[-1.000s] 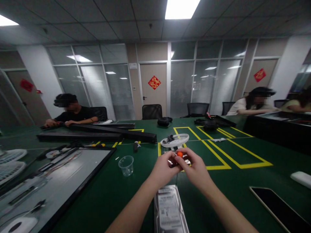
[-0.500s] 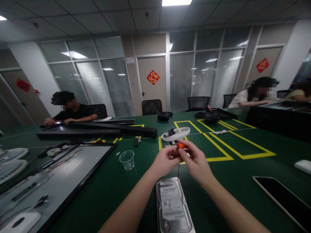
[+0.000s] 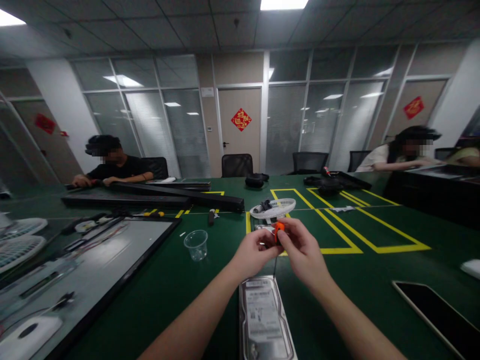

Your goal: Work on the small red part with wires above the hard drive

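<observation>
My left hand (image 3: 255,252) and my right hand (image 3: 303,250) meet above the table, fingers curled in a pinch. Between them is a small orange-and-black piece (image 3: 279,232), too small and covered to name its kind. The right thumb and fingers press on its orange part, while the left fingertips close around its lower, darker side. Nearer to me, below both hands, a silver hard drive (image 3: 264,315) lies flat with its label up. Left of my hands stands a clear plastic cup (image 3: 196,246).
Beyond my hands is a white basket (image 3: 288,206) holding small dark parts. An opened display panel (image 3: 123,250) covers the left side. A phone (image 3: 431,310) lies at right. Yellow tape (image 3: 405,248) marks the green table (image 3: 360,285). Across it, people sit working.
My view has shifted slightly left. The orange piece has turned a little and shows more of itself between my fingers. Both hands stay in nearly the same place.
</observation>
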A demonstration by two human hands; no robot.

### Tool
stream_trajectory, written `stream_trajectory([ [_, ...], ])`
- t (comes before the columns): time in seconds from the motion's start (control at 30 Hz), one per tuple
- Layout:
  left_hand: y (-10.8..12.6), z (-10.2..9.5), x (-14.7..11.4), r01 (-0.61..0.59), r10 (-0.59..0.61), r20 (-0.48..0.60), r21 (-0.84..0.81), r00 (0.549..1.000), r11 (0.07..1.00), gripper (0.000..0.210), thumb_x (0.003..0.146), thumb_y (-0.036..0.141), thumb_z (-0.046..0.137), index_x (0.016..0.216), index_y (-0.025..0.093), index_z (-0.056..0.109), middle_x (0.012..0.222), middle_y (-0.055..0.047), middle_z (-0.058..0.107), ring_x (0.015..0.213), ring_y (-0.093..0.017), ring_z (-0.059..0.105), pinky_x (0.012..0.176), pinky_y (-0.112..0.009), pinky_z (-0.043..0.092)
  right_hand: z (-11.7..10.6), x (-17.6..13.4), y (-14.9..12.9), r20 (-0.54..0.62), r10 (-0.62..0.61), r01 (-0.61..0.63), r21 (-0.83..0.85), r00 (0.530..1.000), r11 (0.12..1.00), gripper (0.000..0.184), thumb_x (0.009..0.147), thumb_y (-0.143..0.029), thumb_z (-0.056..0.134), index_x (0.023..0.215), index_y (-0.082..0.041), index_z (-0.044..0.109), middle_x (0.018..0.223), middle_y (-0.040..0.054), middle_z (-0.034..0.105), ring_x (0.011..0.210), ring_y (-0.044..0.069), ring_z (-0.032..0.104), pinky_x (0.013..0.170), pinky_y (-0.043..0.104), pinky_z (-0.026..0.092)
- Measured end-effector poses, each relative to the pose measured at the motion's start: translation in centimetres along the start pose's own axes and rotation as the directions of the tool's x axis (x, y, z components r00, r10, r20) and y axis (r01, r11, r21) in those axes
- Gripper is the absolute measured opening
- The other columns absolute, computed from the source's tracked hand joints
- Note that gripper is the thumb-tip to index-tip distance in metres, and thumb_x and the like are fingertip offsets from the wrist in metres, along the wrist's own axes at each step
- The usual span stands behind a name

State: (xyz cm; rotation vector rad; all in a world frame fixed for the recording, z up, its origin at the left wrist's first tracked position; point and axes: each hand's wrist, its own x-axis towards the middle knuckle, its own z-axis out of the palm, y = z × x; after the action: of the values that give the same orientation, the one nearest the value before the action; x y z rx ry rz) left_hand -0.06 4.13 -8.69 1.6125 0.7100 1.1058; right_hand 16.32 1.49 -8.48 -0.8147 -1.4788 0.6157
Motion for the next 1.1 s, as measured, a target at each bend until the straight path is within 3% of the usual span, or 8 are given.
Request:
stream_trajectory([
  [0.1, -0.6, -0.1, -0.1, -0.014, 0.013, -0.002, -0.041, 1.0, 0.999, 0.037, 0.079, 0.036, 0.091, 0.082, 0.016, 0.061, 0.086, -0.001, 0.064, 0.081, -0.016, 0.061, 0.08, -0.031, 0.052, 0.1, -0.1, -0.1, 0.019, -0.012, 0.012, 0.018, 1.0, 1.0, 0.033, 0.104, -0.052, 0.07, 0.125, -0.028, 0.068, 0.116, 0.0106, 0.081, 0.104, 0.028, 0.079, 0.091, 0.043, 0.066],
  [0.27, -1.0, 0.1, -0.1, 0.019, -0.019, 0.002, -0.08, 1.0, 0.997, 0.04, 0.073, 0.035, 0.098, 0.091, 0.014, 0.069, 0.088, -0.003, 0.07, 0.081, -0.017, 0.064, 0.082, -0.031, 0.051, 0.0, -0.2, 0.2, -0.012, -0.003, 0.003, -0.004, 1.0, 1.0, 0.035, 0.101, -0.05, 0.076, 0.126, -0.028, 0.066, 0.104, 0.0068, 0.078, 0.091, 0.025, 0.076, 0.083, 0.04, 0.064],
  [0.47, -0.9, -0.5, 0.0, 0.035, -0.021, 0.099, -0.143, 0.995, 0.989, 0.038, 0.079, 0.042, 0.095, 0.089, 0.012, 0.074, 0.091, -0.006, 0.073, 0.088, -0.019, 0.068, 0.09, -0.035, 0.053, -0.4, -0.2, 0.0, 0.066, 0.015, -0.015, 0.005, 0.998, 1.0, 0.038, 0.105, -0.049, 0.069, 0.138, -0.03, 0.067, 0.13, 0.0114, 0.079, 0.114, 0.028, 0.078, 0.099, 0.045, 0.064],
  [0.7, -1.4, -1.0, 0.2, 0.049, -0.045, 0.028, -0.166, 0.999, 0.985, 0.047, 0.071, 0.043, 0.102, 0.088, 0.013, 0.071, 0.088, -0.003, 0.071, 0.085, -0.018, 0.069, 0.089, -0.035, 0.056, -0.4, -0.2, -0.1, 0.01, 0.012, -0.011, -0.013, 1.0, 1.0, 0.038, 0.096, -0.045, 0.083, 0.126, -0.029, 0.067, 0.105, 0.0059, 0.077, 0.093, 0.025, 0.075, 0.082, 0.04, 0.064],
  [0.83, -1.2, -0.9, 0.0, 0.047, -0.04, 0.041, -0.208, 0.998, 0.977, 0.045, 0.072, 0.041, 0.101, 0.091, 0.014, 0.07, 0.089, -0.002, 0.071, 0.087, -0.017, 0.069, 0.09, -0.034, 0.056, -0.3, -0.1, -0.1, 0.028, 0.015, -0.015, 0.004, 0.999, 1.0, 0.039, 0.099, -0.046, 0.079, 0.131, -0.029, 0.066, 0.115, 0.0093, 0.08, 0.1, 0.027, 0.079, 0.087, 0.043, 0.065],
  [1.0, -1.0, -0.4, -0.1, 0.024, -0.016, 0.047, -0.169, 0.999, 0.985, 0.041, 0.074, 0.036, 0.1, 0.093, 0.014, 0.071, 0.09, -0.002, 0.069, 0.088, -0.017, 0.066, 0.088, -0.032, 0.052, -0.4, -0.1, -0.4, 0.028, 0.021, -0.021, 0.004, 0.999, 1.0, 0.04, 0.096, -0.046, 0.083, 0.125, -0.029, 0.063, 0.11, 0.0084, 0.081, 0.099, 0.027, 0.08, 0.085, 0.043, 0.066],
  [1.1, -0.9, -0.6, -0.1, 0.028, -0.011, 0.096, -0.18, 0.995, 0.983, 0.038, 0.08, 0.042, 0.095, 0.093, 0.013, 0.073, 0.094, -0.005, 0.072, 0.091, -0.019, 0.068, 0.092, -0.035, 0.052, -0.7, -0.1, -0.6, 0.079, 0.018, -0.02, 0.024, 0.997, 1.0, 0.044, 0.1, -0.047, 0.077, 0.139, -0.03, 0.062, 0.123, 0.0108, 0.081, 0.111, 0.029, 0.079, 0.095, 0.046, 0.066],
])
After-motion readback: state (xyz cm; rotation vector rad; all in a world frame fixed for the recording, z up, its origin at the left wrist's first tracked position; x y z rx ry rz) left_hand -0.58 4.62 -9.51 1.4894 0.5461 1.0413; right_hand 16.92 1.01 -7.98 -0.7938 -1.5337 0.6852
